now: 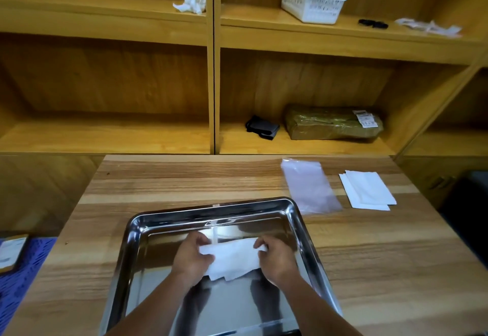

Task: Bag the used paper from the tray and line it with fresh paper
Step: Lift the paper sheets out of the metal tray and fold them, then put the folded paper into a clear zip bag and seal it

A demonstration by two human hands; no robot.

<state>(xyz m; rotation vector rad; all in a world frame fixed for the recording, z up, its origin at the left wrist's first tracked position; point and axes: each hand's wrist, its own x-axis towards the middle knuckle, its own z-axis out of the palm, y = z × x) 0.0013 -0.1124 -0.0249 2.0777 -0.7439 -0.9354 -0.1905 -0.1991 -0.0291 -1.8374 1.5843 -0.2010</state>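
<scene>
Over the steel tray (137, 232), left hand (191, 258) and right hand (277, 259) each grip the white paper (232, 258).

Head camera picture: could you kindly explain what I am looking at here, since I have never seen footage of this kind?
There is no machine here. A person wears a camera on the head, so this single picture looks forward and down at their own two bare hands. The left hand and the right hand together hold a white sheet of paper over a shiny metal tray, one hand at each end. The tray sits on a wooden table. Further right on the table lie a clear plastic bag, flat, and beside it a small stack of fresh white paper. Behind the table stand wooden shelves holding odd items, among them a white basket. Whether the held sheet is used cannot be told.
</scene>
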